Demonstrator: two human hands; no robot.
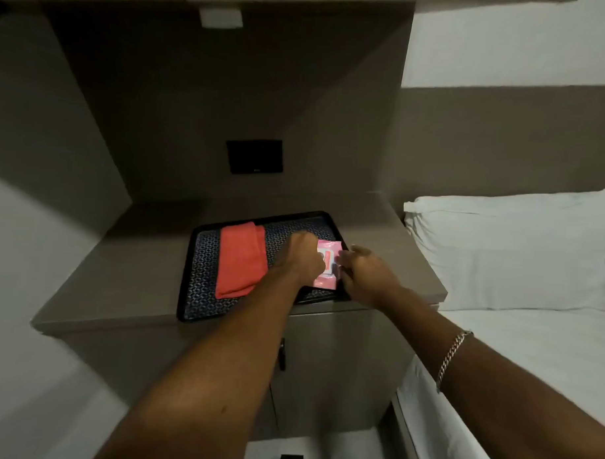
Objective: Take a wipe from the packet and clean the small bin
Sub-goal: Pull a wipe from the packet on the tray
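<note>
At the black patterned tray's [204, 260] right edge, our left hand [302, 255] pins the pink wipe packet [327, 264]; our right hand [364, 272] pinches its edge; next, we peel the flap.

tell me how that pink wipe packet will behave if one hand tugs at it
The pink wipe packet looks like a thin soft pouch, so it would probably flex and lift. It seems light, likely sliding on the tray unless the left hand pins it.

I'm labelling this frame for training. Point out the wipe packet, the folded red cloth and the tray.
wipe packet [327, 262]: head view, its pink top face.
folded red cloth [240, 261]: head view, its middle.
tray [186, 270]: head view, left rim.
</note>
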